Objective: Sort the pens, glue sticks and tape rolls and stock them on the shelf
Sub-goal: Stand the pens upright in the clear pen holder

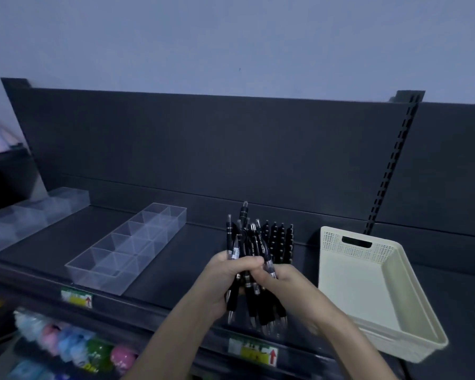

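Fingers (244, 262) of my left hand (224, 283) and right hand (284, 283) curl round the pens (243, 237), long axis near-to-far; clear tray (93, 281) lies left, nearer my left hand.

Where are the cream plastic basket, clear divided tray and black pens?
Cream plastic basket (331, 242): head view, back wall.
Clear divided tray (93, 281): head view, front wall.
Black pens (252, 239): head view, upper barrels.

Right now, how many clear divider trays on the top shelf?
2. The near divider tray lies left of the pens; the far-left divider tray runs off frame, so more may be hidden there.
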A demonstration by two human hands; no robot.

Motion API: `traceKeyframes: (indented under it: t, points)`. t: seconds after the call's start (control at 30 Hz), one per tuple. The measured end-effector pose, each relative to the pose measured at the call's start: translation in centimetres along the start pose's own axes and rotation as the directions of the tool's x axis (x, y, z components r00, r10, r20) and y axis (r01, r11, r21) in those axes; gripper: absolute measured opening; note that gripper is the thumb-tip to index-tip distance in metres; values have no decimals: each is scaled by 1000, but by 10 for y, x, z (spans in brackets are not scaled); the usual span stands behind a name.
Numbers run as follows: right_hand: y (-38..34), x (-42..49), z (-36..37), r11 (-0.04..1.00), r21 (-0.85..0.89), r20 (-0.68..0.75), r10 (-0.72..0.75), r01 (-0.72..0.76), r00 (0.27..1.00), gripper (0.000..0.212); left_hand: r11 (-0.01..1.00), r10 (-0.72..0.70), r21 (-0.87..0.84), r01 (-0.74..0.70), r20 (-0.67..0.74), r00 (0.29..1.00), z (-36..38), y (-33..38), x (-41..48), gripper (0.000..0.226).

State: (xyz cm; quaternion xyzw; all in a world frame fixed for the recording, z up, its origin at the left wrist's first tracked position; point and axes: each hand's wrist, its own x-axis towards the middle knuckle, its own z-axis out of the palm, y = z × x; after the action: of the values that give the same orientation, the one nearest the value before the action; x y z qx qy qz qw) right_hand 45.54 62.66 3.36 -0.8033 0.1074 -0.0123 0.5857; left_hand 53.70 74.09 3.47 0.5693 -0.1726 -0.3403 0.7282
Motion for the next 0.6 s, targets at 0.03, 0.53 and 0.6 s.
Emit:
traceKeyframes:
  t: [0.03, 0.53, 0.6]
  points:
    - [0, 2, 6, 999, 53, -19, 6, -5, 1000, 27, 1000, 3, 0, -3, -20, 1000, -8, 1, 1, 4]
    - [54, -5, 23, 932, 359, -538, 249, -48, 805, 23, 970, -241, -53, 237, -80, 967, -62, -30, 21, 34]
    - [50, -5, 26, 960, 280, -596, 168, 7, 785, 28, 966, -255, -57, 251, -84, 963, -67, -32, 24, 56]
